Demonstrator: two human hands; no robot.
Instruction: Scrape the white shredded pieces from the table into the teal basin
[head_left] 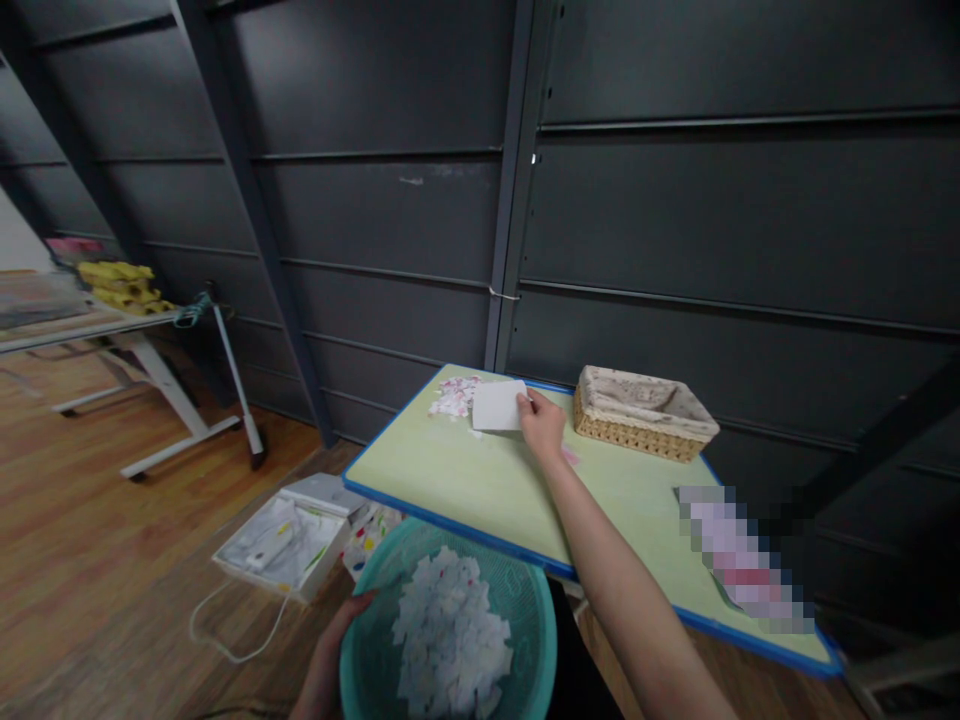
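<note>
My right hand point(541, 424) reaches across the pale green table point(480, 480) and grips the edge of a white card point(498, 405). The card rests against a small heap of paper scraps point(454, 397) at the table's far left corner. Below the table's near edge, my left hand point(330, 650) holds the rim of a teal plastic basket point(525, 600). The basket is tilted toward me and is filled with white paper scraps point(450, 635).
A wicker basket point(645, 412) with a cloth lining stands on the table to the right of my hand. A blurred-out object point(742, 560) lies near the right edge. On the wooden floor to the left is a white box point(289, 535) with a cable. Another table point(112, 320) stands further left.
</note>
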